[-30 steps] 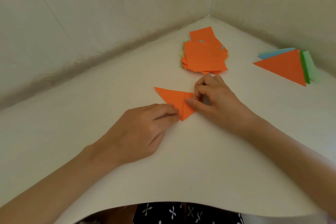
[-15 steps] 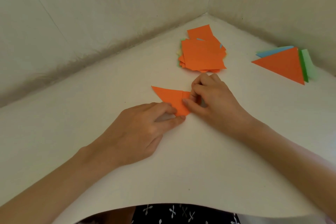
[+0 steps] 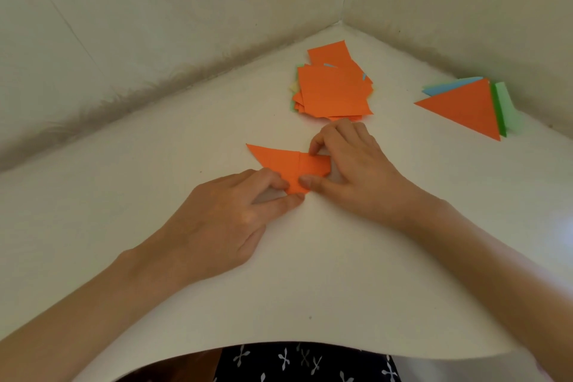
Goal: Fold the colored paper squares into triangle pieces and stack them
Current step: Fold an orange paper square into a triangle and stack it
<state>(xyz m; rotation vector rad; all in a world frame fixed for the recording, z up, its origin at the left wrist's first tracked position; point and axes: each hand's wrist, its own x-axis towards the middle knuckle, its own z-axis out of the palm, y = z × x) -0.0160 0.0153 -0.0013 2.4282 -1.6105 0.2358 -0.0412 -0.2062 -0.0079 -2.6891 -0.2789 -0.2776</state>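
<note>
An orange paper piece (image 3: pixel 280 158), folded to a triangle with its right corner turned over, lies on the white table (image 3: pixel 310 273) in front of me. My left hand (image 3: pixel 229 220) presses its near tip with index and thumb. My right hand (image 3: pixel 356 170) pinches the turned-over right flap between thumb and fingers. Behind the hands sits a loose pile of orange paper squares (image 3: pixel 335 87) with other colours under it. A stack of folded triangles (image 3: pixel 465 105), orange on top of blue and green ones, lies at the far right.
The table fits into a corner of two pale walls (image 3: pixel 155 25) close behind the pile and the stack. Its curved front edge (image 3: pixel 310 347) runs just above my patterned clothing.
My right hand has folded the paper's right corner further over, so the flap now lies wider and flatter. My left hand's fingers have shifted slightly on the near tip.
</note>
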